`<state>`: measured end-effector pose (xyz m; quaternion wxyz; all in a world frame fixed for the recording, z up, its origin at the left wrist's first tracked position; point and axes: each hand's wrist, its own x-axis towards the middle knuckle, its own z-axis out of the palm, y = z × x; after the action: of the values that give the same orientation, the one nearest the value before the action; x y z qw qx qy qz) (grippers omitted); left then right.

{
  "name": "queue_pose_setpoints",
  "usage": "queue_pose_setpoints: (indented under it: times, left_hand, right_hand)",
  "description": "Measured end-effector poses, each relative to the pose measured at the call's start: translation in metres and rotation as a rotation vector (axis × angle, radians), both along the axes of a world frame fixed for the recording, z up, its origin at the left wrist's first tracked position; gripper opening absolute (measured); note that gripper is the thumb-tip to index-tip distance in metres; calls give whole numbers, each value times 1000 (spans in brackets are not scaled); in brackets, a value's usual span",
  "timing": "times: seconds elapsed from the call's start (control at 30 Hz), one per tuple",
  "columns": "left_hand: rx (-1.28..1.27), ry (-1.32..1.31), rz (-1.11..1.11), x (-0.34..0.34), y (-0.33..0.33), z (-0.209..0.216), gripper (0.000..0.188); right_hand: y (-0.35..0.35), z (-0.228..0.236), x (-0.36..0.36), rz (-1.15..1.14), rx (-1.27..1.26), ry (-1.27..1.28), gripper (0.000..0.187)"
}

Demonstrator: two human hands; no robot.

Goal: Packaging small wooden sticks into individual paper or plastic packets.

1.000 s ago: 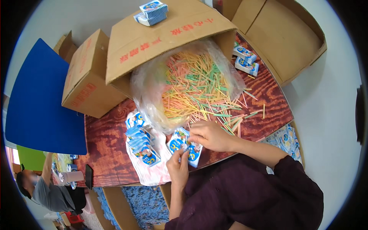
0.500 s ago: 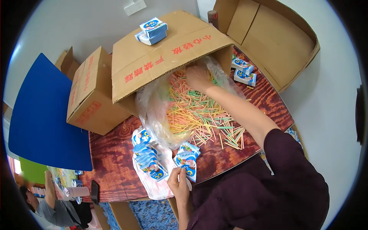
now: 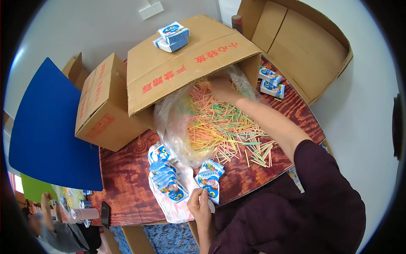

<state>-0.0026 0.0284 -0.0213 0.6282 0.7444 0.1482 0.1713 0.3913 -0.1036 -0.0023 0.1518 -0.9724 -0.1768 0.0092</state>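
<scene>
My left hand (image 3: 200, 205) is closed in a pinch at the lower edge of a flat blue-and-white packet (image 3: 209, 184) near the table's front edge. Left of it, several similar packets (image 3: 165, 175) overlap on a pinkish-white cloth (image 3: 169, 207). My right arm reaches into a cardboard box (image 3: 169, 70) lying on its side. Inside the box, my right hand (image 3: 225, 90) is over a heap of thin pastel sticks (image 3: 224, 122), pink, yellow and green. Blur and shadow hide its fingers. The sticks spill from a clear plastic bag (image 3: 171, 127) onto the table.
Small blue-and-white boxes (image 3: 172, 36) sit on top of the carton, and others (image 3: 272, 86) lie to its right. Another carton (image 3: 105, 106) and a blue panel (image 3: 53, 127) stand left. A large open carton (image 3: 304, 46) is behind right. A co-worker (image 3: 63, 230) sits far left, beyond a phone (image 3: 105, 214).
The whole view has shifted slightly. My right hand has shifted a little within the box. My left hand keeps its pinch on the packet. The co-worker's hands have moved.
</scene>
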Motion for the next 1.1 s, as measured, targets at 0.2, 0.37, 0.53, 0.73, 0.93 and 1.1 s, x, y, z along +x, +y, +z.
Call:
queue_pose_setpoints:
  times: [0.2,0.37,0.53,0.73,0.93,1.1]
  left_hand:
    - [-16,16,8,-8,4,1,11]
    - [16,26,31,-13,-1,7,11]
    - [11,48,38,-17,-3,3,11]
    - [-13,40,51,-17,-5,2,11]
    - [5,35,32,-13,-3,3,11]
    - [-78,45,27,-10,-7,6,10]
  right_hand:
    - [-25,-3,21,42,416,145,44]
    - [-30,14,28,76,516,321,50]
    - [-30,21,18,105,590,460,27]
    - [-42,10,4,138,1093,1002,20]
    - [-55,24,-35,104,1230,1297,17]
    - [-55,21,-65,96,1448,1425,16]
